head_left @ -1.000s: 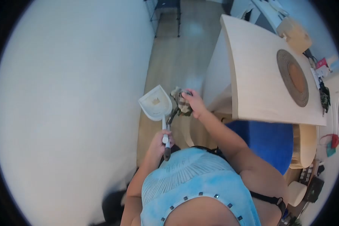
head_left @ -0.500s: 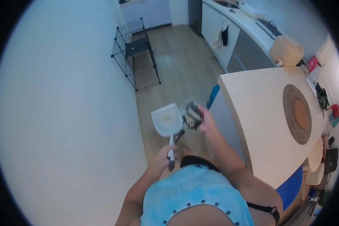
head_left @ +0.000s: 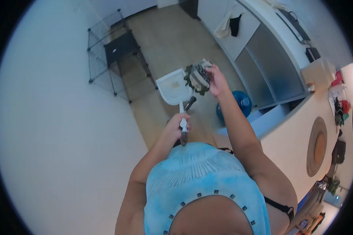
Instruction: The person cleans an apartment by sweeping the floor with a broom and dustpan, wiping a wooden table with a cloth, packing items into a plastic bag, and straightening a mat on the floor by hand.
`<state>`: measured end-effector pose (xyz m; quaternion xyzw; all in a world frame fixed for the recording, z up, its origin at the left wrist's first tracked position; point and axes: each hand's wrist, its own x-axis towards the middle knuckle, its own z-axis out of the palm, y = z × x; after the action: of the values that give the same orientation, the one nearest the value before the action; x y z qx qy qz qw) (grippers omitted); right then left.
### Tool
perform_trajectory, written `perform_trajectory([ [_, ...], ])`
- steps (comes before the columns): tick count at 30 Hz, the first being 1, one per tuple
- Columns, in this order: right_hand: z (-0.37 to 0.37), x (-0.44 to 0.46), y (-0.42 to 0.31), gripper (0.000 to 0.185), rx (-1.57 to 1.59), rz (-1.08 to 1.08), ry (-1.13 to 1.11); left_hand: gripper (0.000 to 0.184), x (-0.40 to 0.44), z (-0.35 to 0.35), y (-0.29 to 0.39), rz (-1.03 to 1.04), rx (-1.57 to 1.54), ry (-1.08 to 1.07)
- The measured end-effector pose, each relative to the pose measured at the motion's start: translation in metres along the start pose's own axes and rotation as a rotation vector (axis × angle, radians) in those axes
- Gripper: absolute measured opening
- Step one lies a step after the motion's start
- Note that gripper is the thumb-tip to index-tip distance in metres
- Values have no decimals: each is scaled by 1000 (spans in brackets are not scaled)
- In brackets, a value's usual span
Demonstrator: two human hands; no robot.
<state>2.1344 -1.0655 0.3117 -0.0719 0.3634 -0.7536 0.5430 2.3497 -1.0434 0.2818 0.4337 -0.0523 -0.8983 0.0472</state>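
Observation:
My left hand is closed round the handle of a white dustpan, whose pan points away from me and has a small pale patch in it. A second, dark-tipped handle lies alongside in the same grip. My right hand is closed on a bunched cloth with grey, white and dark green parts, held just right of the pan. Pan and cloth are both in the air above the wood floor.
A black wire rack stands ahead on the left, near the white wall. On the right are a blue water bottle, kitchen cabinets and a pale table with a round woven mat. Cloths hang on a cabinet.
The view has moved forward past the table, bringing the rack nearer and the blue bottle into sight. Both hands keep their holds, and the cloth is now raised higher in view.

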Motion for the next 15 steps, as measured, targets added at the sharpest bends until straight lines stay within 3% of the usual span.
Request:
perform_trajectory([
  [4,23,69,-36,35,-236,-116,126,16,31,33,104,-53,22,91],
  [6,27,100,-63,35,-297,-194,176,14,58,48,156,-45,108,28],
  [8,11,140,-85,33,-1016,-299,300,15,94,63,215,-2,199,-56],
  [10,-14,179,-110,31,-1032,-184,282,14,126,79,263,-140,21,-16],
  [12,-35,219,-130,32,-987,-111,240,13,157,105,310,-85,26,-52],
  [14,-52,256,-146,32,-1076,-50,273,12,184,120,352,-187,15,-60],
  [15,-54,276,-156,32,-1156,4,305,13,176,132,362,35,238,-105],
])
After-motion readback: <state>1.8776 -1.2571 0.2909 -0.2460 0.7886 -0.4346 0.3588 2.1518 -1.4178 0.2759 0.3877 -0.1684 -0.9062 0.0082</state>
